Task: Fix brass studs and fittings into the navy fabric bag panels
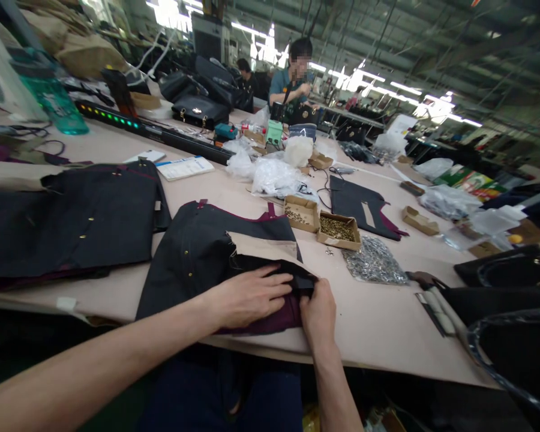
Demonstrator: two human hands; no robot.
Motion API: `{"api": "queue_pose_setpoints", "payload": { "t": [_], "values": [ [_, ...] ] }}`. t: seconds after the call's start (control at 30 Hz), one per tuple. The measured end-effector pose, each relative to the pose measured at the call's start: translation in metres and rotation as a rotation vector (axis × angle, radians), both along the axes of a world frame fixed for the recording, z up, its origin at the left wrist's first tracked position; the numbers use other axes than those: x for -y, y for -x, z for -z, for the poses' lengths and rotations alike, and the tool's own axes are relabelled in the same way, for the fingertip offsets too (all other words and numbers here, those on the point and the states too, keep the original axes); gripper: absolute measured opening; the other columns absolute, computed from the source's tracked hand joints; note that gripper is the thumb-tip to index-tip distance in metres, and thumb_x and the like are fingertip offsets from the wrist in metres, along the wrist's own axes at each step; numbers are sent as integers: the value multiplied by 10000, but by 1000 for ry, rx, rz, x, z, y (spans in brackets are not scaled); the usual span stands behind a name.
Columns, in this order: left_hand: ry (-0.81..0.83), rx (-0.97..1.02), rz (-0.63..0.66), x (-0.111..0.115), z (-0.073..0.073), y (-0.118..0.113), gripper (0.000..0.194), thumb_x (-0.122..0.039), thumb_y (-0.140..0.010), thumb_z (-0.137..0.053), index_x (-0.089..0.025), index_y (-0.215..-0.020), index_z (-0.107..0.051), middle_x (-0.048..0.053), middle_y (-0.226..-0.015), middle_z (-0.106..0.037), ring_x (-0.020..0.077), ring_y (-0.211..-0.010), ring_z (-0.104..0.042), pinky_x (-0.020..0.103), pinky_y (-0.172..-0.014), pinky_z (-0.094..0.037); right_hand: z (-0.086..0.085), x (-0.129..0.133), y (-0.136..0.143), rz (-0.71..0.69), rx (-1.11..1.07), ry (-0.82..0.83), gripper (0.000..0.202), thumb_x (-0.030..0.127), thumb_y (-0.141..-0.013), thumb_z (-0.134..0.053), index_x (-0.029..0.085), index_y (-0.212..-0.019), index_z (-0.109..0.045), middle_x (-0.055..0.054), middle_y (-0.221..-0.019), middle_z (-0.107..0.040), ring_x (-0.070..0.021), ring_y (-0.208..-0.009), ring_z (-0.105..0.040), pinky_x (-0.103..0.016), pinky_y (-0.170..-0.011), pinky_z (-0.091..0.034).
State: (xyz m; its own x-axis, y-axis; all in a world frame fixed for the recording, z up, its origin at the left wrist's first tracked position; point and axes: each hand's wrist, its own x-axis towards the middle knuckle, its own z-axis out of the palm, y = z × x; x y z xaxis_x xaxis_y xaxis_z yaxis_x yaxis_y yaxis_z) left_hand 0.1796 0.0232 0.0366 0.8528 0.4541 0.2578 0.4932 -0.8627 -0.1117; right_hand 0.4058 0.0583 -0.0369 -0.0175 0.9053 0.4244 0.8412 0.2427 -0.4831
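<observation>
Two bare hands are at work in the head view, both on one dark fabric piece (162, 279) that lies on the table (364, 327) at its near edge. The right hand (320, 309) is closed, thumb and fingers pinching the outer end of a black flap (301, 277) on that piece. The left hand (252, 295) is not gripping: it lies flat, fingers spread and pointing towards the pinch, over the flap and the burgundy cloth (270, 321) beneath

Just beyond the left fingers runs a beige strip (265, 246), with frayed threads at its left end. To the left of both hands, the dark piece carries small gold-coloured studs (186, 252); further left lies a stack of dark panels (108, 222). Beyond the right hand stand a carton with a few small parts (300, 226) and, touching it or just beside it, a carton full of brassy parts (337, 242). Nearer the pinch and to its right is a clear bag of metal pieces (374, 261)

For handling this well, I would judge that the right pinch should be light and close to the edge, so the flap is held without being pulled askew. The left palm does best with broad, even pressure, smoothing towards the pinch so that black and burgundy layers lie without a ridge. The frayed threads are best left outside the fold, and the loose cloth well apart from the open cartons, which a snag could tip
</observation>
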Motion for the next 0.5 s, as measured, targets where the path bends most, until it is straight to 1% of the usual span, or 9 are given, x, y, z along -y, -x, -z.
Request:
{"api": "queue_pose_setpoints", "payload": {
  "t": [0.07,0.1,0.2,0.23,0.27,0.33,0.4,0.43,0.5],
  "values": [
    [-10,-62,-26,-33,3,-1,404,-129,-902,-590,-155,-1304,-629,131,-1513,-575,267,-1529,-354,517,-1263,-279,3,-1,-2,-71,-37,-35,331,172,-926,-454,129,-1203,-630,-159,-1150,-661,-299,-1081,-635,-411,-942,-498],
    [-1,-85,-24,-49,2,-1,438,-142,-888,-599,-151,-1325,-617,143,-1529,-558,273,-1532,-345,542,-1265,-253,5,-2,-3,-97,-54,-42,339,192,-940,-453,132,-1226,-624,-159,-1160,-663,-297,-1090,-634,-418,-950,-501],
    [53,-98,32,-85,-8,-3,460,-185,-861,-615,-219,-1320,-622,106,-1503,-589,281,-1495,-386,610,-1276,-127,7,-4,-5,-109,-107,-26,390,239,-959,-465,145,-1315,-593,-159,-1192,-669,-299,-1107,-639,-438,-955,-513],
    [69,-92,57,-94,-11,-5,467,-186,-843,-625,-250,-1306,-627,84,-1480,-611,285,-1480,-401,621,-1272,-111,8,-5,-6,-101,-125,-15,413,253,-959,-475,149,-1345,-579,-162,-1214,-668,-302,-1119,-639,-447,-959,-516],
    [82,-91,82,-101,-15,-6,479,-181,-819,-638,-273,-1289,-633,68,-1456,-630,290,-1467,-413,621,-1264,-126,9,-6,-6,-96,-142,-7,438,263,-957,-485,150,-1373,-564,-167,-1241,-662,-306,-1139,-635,-455,-968,-516],
    [97,-106,128,-114,-18,-8,501,-165,-780,-654,-296,-1264,-645,49,-1419,-655,295,-1445,-430,579,-1230,-233,10,-7,-7,-98,-172,-3,483,264,-948,-499,150,-1416,-533,-172,-1278,-647,-308,-1165,-626,-466,-984,-515],
    [126,-134,166,-124,-18,-9,521,-142,-766,-644,-304,-1261,-655,30,-1403,-666,284,-1418,-451,482,-1150,-373,12,-7,-8,-106,-200,3,502,262,-952,-510,156,-1443,-508,-159,-1252,-650,-294,-1125,-634,-459,-967,-525],
    [155,-144,177,-128,-16,-8,543,-128,-763,-634,-304,-1276,-656,22,-1404,-665,273,-1405,-461,431,-1107,-421,12,-6,-8,-108,-211,8,506,265,-960,-516,161,-1455,-495,-147,-1218,-654,-283,-1083,-640,-450,-944,-535],
    [226,-152,182,-135,-13,-7,611,-93,-759,-604,-291,-1335,-641,16,-1419,-656,249,-1390,-478,352,-1072,-458,11,-4,-9,-107,-222,-1,504,280,-984,-530,172,-1473,-475,-130,-1170,-648,-260,-1000,-644,-429,-891,-551]
  ]
}}
